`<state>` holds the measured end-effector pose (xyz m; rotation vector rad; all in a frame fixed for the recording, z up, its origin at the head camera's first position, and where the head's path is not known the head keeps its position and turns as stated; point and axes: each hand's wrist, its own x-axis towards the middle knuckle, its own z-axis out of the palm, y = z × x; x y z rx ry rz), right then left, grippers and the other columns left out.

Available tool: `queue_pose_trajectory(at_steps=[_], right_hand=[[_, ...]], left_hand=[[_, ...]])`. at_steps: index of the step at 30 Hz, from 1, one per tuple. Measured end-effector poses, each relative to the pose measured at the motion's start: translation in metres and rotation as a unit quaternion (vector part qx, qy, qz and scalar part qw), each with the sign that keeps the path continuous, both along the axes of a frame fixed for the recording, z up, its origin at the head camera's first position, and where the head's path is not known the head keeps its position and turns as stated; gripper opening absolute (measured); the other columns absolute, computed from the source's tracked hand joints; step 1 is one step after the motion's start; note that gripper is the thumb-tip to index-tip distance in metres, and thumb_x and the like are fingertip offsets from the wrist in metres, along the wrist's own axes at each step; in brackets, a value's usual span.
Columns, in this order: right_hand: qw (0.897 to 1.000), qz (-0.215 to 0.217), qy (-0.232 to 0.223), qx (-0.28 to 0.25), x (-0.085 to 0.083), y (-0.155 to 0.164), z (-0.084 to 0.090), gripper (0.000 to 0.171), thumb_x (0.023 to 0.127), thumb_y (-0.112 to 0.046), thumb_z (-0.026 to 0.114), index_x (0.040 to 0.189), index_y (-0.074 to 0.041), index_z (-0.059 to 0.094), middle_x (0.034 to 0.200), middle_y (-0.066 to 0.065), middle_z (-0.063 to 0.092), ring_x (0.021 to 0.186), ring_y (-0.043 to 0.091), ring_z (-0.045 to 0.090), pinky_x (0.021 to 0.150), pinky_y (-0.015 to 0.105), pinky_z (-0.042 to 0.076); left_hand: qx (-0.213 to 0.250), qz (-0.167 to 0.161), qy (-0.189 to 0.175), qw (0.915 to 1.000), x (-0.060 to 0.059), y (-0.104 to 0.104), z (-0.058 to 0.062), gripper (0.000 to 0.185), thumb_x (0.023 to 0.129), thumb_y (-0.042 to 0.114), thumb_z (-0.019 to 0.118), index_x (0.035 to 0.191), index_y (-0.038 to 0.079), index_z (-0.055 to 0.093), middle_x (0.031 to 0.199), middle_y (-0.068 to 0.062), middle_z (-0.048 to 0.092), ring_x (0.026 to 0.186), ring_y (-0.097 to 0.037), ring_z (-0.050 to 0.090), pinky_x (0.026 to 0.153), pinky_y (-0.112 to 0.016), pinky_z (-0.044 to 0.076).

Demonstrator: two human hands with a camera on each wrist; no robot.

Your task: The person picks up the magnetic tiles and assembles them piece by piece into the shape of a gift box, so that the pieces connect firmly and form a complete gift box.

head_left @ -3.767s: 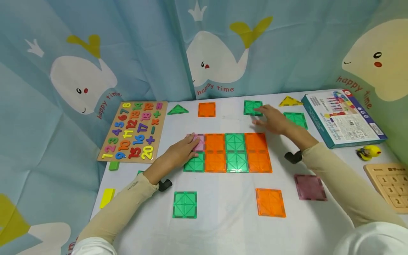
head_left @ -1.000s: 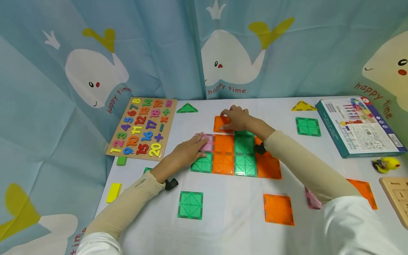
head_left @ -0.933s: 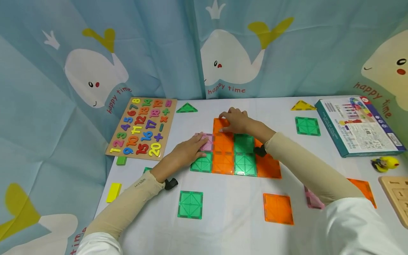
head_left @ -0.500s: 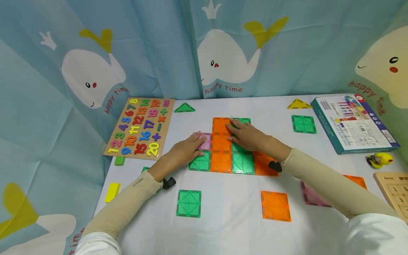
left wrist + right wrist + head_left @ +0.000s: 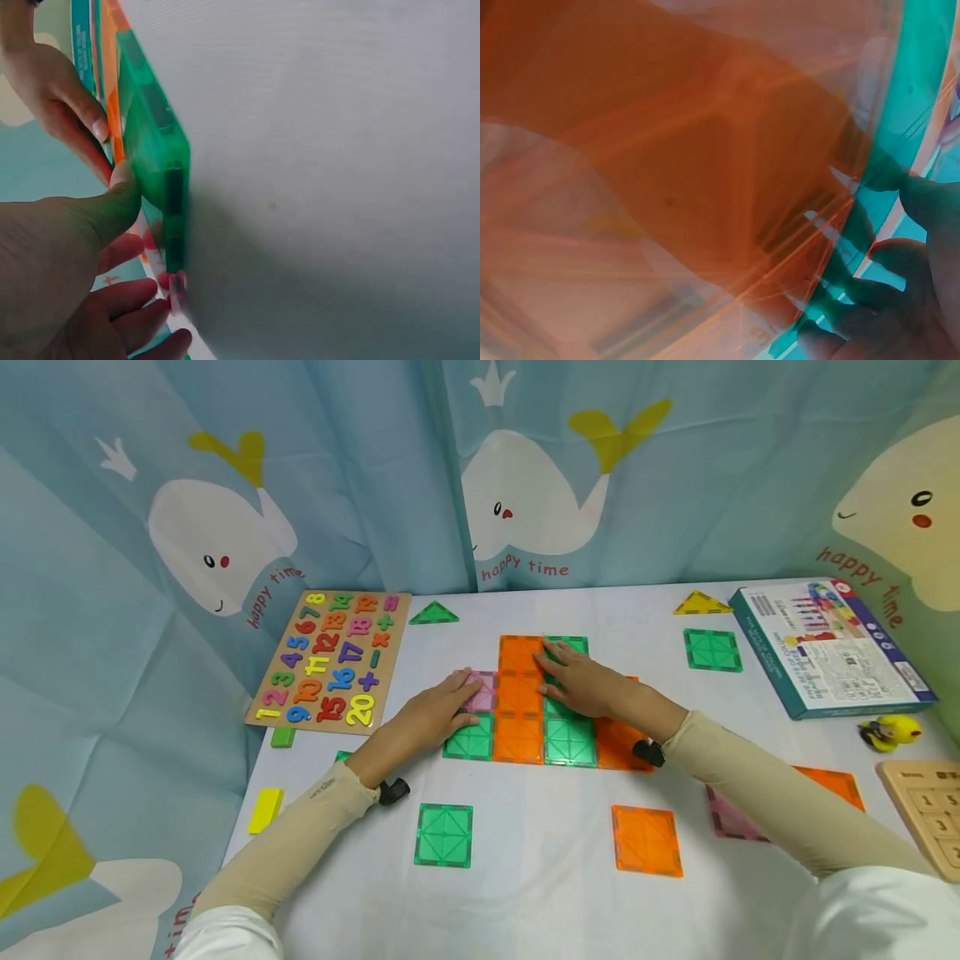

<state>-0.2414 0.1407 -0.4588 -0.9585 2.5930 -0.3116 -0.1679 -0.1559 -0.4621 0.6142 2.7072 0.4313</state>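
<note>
In the head view, square magnetic tiles form a flat block, with an orange tile [image 5: 520, 652] and a green tile [image 5: 574, 644] at its back edge. My left hand [image 5: 423, 720] rests on the block's left end, over a pink tile [image 5: 487, 697] and beside the near-left green tile [image 5: 468, 742]. The left wrist view shows its thumb against that green tile's edge, fingers apart. My right hand [image 5: 588, 685] lies with extended fingers across the green column, fingertips reaching the orange column. An orange tile [image 5: 727, 142] fills most of the right wrist view, partly veiling the right fingers.
Loose tiles lie around: a green square [image 5: 443, 835], an orange square [image 5: 647, 840], a green square [image 5: 712, 650], a yellow triangle [image 5: 701, 603] and a green triangle [image 5: 434, 613]. A number board [image 5: 393, 610] lies left; a box [image 5: 832, 647] and toy duck [image 5: 892, 732] lie right.
Orange and green squares lying apart at the back have joined the block's back edge. My right hand let go of the orange tile and shifted right and nearer. The left hand stays put.
</note>
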Motion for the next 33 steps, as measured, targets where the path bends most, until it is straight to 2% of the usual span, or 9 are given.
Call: queue_pose_trajectory(at_steps=[3,5,7,12,14,17,21,26,33], right_hand=[[1.000,-0.001,-0.003,-0.005,0.000,0.000,-0.001,0.070,0.113,-0.038,0.049,0.167,-0.002,0.022,0.175,0.026,0.008,0.161,0.048,0.009,0.128,0.062,0.019],[1.000,0.001,-0.004,-0.006,-0.001,-0.003,-0.002,0.070,0.113,-0.038,0.049,0.167,-0.002,0.022,0.175,0.026,0.008,0.161,0.048,0.009,0.128,0.063,0.019],[1.000,0.005,-0.005,-0.005,-0.002,-0.006,-0.003,0.070,0.113,-0.038,0.049,0.167,-0.002,0.022,0.175,0.026,0.008,0.161,0.049,0.009,0.128,0.063,0.019],[1.000,0.008,-0.012,0.000,-0.001,-0.010,-0.001,0.071,0.113,-0.038,0.049,0.168,-0.003,0.021,0.175,0.025,0.006,0.161,0.048,0.007,0.128,0.062,0.018],[1.000,0.004,-0.010,0.004,-0.001,-0.010,0.001,0.071,0.113,-0.038,0.049,0.168,-0.003,0.021,0.175,0.025,0.006,0.161,0.048,0.008,0.128,0.062,0.018],[1.000,0.002,-0.005,0.005,-0.001,-0.007,0.002,0.070,0.113,-0.036,0.050,0.167,-0.002,0.022,0.175,0.026,0.007,0.160,0.049,0.009,0.128,0.063,0.019],[1.000,-0.001,-0.006,-0.002,0.000,-0.002,0.002,0.069,0.113,-0.034,0.050,0.167,-0.001,0.023,0.174,0.028,0.008,0.160,0.050,0.009,0.127,0.064,0.019],[1.000,-0.008,-0.005,-0.001,0.002,0.000,0.001,0.070,0.113,-0.036,0.050,0.167,-0.003,0.023,0.175,0.025,0.008,0.161,0.048,0.009,0.128,0.062,0.019],[1.000,-0.005,0.009,0.000,0.002,-0.001,0.002,0.070,0.112,-0.037,0.052,0.167,-0.003,0.025,0.175,0.025,0.010,0.160,0.048,0.012,0.127,0.062,0.022]], left_hand=[[-0.007,-0.010,0.013,0.9998,0.007,-0.001,0.001,0.070,0.109,0.042,0.057,0.167,0.013,0.032,0.175,-0.014,0.021,0.160,-0.034,0.028,0.127,-0.052,0.031],[-0.011,-0.018,0.003,0.9998,0.018,-0.005,0.005,0.070,0.108,0.041,0.059,0.166,0.012,0.035,0.174,-0.016,0.024,0.158,-0.035,0.031,0.126,-0.052,0.033],[-0.009,-0.020,-0.031,0.9993,0.034,-0.009,0.012,0.071,0.106,0.039,0.064,0.166,0.013,0.036,0.174,-0.016,0.024,0.158,-0.036,0.032,0.126,-0.052,0.034],[-0.011,-0.021,-0.116,0.9929,0.084,-0.020,0.029,0.089,0.096,0.038,0.077,0.168,0.012,0.031,0.177,-0.012,0.012,0.163,-0.034,0.019,0.128,-0.054,0.028],[-0.015,-0.027,-0.116,0.9927,0.098,-0.021,0.029,0.096,0.093,0.038,0.080,0.168,0.010,0.028,0.178,-0.011,0.009,0.164,-0.034,0.013,0.130,-0.053,0.023],[-0.016,-0.043,-0.085,0.9953,0.107,-0.019,0.024,0.102,0.090,0.040,0.081,0.167,0.004,0.025,0.178,-0.014,0.006,0.164,-0.034,0.007,0.131,-0.053,0.018],[-0.007,-0.065,-0.045,0.9968,0.104,-0.006,0.016,0.109,0.089,0.044,0.080,0.168,0.000,0.019,0.178,-0.017,0.005,0.164,-0.035,0.006,0.132,-0.052,0.015],[0.001,-0.094,-0.006,0.9956,0.087,0.015,0.008,0.105,0.093,0.048,0.074,0.169,0.005,0.016,0.178,-0.015,0.005,0.164,-0.033,0.007,0.132,-0.051,0.016],[0.002,-0.112,0.000,0.9937,0.062,0.040,0.001,0.087,0.103,0.050,0.061,0.170,0.011,0.019,0.178,-0.011,0.004,0.165,-0.027,0.003,0.132,-0.050,0.015]])
